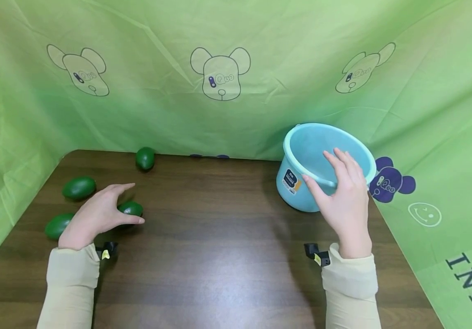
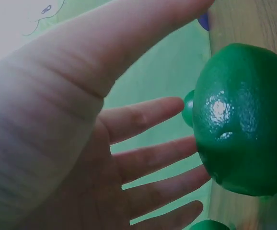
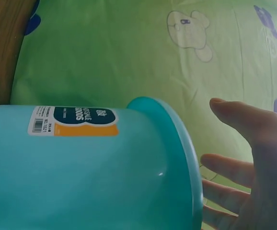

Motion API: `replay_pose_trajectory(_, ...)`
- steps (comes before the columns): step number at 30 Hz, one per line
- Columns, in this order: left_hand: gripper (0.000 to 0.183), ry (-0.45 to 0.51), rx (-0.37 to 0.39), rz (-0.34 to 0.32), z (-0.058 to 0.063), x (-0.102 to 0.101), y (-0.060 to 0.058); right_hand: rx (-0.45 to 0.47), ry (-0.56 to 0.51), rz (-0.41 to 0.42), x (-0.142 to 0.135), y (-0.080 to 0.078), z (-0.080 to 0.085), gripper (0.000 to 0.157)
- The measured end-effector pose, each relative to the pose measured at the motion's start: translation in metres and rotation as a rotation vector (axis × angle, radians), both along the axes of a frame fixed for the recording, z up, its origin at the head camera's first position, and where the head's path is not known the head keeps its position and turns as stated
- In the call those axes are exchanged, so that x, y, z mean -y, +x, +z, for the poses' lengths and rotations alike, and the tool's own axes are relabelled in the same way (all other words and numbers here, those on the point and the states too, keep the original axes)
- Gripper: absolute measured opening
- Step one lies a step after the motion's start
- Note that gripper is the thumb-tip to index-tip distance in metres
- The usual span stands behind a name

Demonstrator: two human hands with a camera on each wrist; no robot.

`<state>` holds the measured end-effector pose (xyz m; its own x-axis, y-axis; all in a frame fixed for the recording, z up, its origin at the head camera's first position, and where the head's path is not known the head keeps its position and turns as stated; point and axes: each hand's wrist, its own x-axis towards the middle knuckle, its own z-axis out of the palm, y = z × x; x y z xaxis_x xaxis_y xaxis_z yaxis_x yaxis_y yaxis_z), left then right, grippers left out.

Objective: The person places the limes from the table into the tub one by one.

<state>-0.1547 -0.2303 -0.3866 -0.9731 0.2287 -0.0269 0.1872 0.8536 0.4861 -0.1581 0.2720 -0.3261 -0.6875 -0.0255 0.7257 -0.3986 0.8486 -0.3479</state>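
Observation:
My left hand (image 1: 96, 212) hovers at a glossy green avocado (image 1: 131, 209), thumb on the near side and fingers on the far side. In the left wrist view the same avocado (image 2: 246, 120) looms large beyond the spread fingers (image 2: 153, 158), and nothing is gripped. Two more green avocados, one farther back (image 1: 79, 188) and one partly hidden behind the wrist (image 1: 59, 225), lie left of it. At the right, a light blue bucket (image 1: 302, 196) stands upright. My right hand (image 1: 345, 201) is spread above its near rim, holding nothing; contact with the rim cannot be made out.
Another green avocado (image 1: 145, 158) lies at the back edge of the brown wooden table (image 1: 211, 237). Green printed cloth (image 1: 219, 123) hangs behind the table and along both sides. The bucket stands close to the back and right cloth.

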Motion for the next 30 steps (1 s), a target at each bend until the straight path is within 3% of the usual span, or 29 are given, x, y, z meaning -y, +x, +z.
replay_pose_trajectory(12, 0.093, -0.006, 0.063, -0.018, -0.005, 0.008, -0.002, 0.184, 0.064, -0.055, -0.009, -0.004, -0.010, 0.044)
replay_pose_trajectory(22, 0.070, 0.000, 0.073, -0.032, -0.011, 0.011, -0.003, 0.185, 0.105, -0.045, -0.010, -0.007, -0.014, 0.031)
replay_pose_trajectory(30, 0.064, 0.014, 0.063, -0.035, -0.016, 0.014, -0.006, 0.116, 0.040, 0.005, -0.011, -0.011, -0.018, 0.023)
